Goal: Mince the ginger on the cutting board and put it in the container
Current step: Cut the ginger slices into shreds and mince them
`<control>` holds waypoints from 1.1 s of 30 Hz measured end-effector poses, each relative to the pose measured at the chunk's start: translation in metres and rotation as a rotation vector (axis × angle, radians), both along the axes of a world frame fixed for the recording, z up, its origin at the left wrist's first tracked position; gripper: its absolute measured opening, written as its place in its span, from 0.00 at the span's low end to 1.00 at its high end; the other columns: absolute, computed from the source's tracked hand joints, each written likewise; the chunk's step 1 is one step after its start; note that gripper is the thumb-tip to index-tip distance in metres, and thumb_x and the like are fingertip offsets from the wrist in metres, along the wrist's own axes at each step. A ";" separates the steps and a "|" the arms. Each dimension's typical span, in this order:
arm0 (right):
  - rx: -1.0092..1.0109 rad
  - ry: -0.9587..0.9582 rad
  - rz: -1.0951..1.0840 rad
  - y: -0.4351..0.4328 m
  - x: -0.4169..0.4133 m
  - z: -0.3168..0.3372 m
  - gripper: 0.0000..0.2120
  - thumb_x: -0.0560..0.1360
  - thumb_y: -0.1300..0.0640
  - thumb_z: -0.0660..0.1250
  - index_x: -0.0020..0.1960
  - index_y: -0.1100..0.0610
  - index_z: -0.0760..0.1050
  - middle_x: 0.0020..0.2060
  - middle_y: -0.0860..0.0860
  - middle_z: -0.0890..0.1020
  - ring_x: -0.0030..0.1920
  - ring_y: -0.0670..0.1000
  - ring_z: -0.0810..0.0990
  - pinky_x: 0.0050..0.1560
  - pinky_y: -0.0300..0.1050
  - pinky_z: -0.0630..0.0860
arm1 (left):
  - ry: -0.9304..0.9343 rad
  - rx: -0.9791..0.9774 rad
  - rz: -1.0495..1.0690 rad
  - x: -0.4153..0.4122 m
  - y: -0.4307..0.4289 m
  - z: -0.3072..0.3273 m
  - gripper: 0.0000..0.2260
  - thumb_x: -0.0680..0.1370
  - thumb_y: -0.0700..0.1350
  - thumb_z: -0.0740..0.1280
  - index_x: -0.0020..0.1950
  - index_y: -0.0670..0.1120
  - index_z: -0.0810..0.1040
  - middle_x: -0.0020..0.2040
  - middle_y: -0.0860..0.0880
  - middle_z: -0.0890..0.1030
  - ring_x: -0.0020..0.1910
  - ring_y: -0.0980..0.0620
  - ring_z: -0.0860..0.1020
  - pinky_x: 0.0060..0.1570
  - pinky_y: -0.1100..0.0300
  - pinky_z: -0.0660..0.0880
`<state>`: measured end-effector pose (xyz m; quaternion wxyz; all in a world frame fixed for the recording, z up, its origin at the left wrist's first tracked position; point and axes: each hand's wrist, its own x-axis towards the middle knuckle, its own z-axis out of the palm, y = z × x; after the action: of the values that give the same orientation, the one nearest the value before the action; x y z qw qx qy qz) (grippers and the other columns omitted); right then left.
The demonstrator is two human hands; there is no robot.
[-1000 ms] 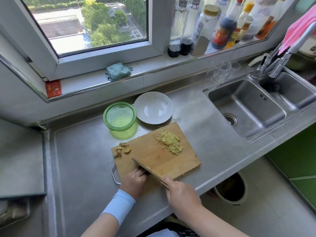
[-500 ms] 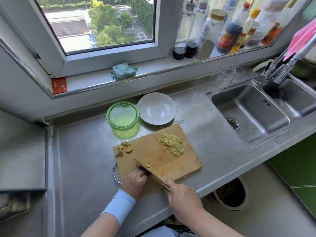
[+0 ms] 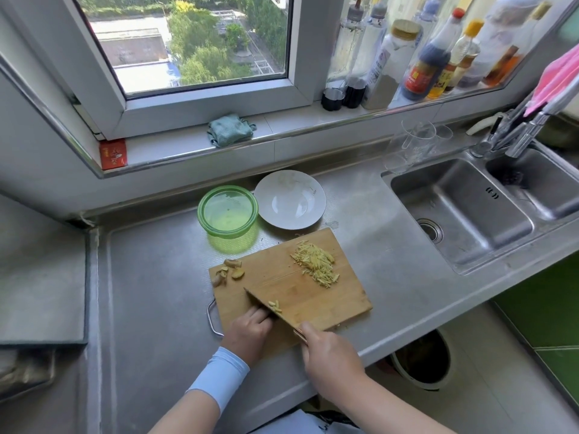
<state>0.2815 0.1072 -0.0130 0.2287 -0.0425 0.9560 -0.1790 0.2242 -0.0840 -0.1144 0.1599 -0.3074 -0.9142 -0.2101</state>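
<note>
A wooden cutting board (image 3: 313,296) lies on the steel counter. A pile of slivered ginger (image 3: 315,265) sits near its far right corner, and a few ginger scraps (image 3: 230,270) lie at its far left corner. My right hand (image 3: 329,355) grips the handle of a knife (image 3: 266,306), whose blade stands edge-down across the board's near left part. A few cut ginger bits (image 3: 275,305) lie just right of the blade. My left hand (image 3: 250,335), fingers curled, holds something against the blade's left side; what it holds is hidden. A green container (image 3: 228,213) stands behind the board.
A white plate (image 3: 289,203) sits right of the container. A double sink (image 3: 463,211) and faucet (image 3: 513,133) take up the right side, with glasses (image 3: 416,142) behind. Bottles (image 3: 423,57) and a folded cloth (image 3: 230,130) line the windowsill. A bin (image 3: 419,361) stands below the counter edge.
A few more cut ginger bits have gathered beside the blade. Both hands stay in nearly the same place on the board.
</note>
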 end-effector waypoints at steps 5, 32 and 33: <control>-0.002 0.002 -0.002 -0.003 -0.004 -0.002 0.14 0.83 0.51 0.54 0.68 0.49 0.63 0.46 0.54 0.81 0.45 0.58 0.79 0.41 0.51 0.74 | 0.000 0.020 0.006 0.002 0.000 0.000 0.10 0.73 0.38 0.62 0.38 0.44 0.83 0.41 0.46 0.82 0.39 0.49 0.76 0.28 0.58 0.76; -0.024 -0.005 0.025 0.009 0.000 0.004 0.07 0.83 0.53 0.55 0.61 0.49 0.64 0.39 0.50 0.75 0.39 0.57 0.74 0.37 0.50 0.69 | 0.073 0.084 0.052 0.007 0.005 0.005 0.12 0.75 0.36 0.62 0.42 0.41 0.86 0.43 0.44 0.84 0.43 0.49 0.75 0.42 0.60 0.74; -0.020 -0.009 0.030 0.010 0.002 0.004 0.07 0.83 0.54 0.55 0.60 0.50 0.64 0.39 0.50 0.75 0.39 0.56 0.74 0.36 0.50 0.68 | 0.071 0.083 0.052 0.007 0.005 0.004 0.12 0.74 0.36 0.62 0.42 0.41 0.86 0.44 0.43 0.84 0.44 0.49 0.75 0.43 0.60 0.74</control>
<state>0.2838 0.1175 -0.0090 0.2353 -0.0582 0.9524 -0.1850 0.2309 -0.0785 -0.1106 0.2102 -0.2840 -0.9061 -0.2327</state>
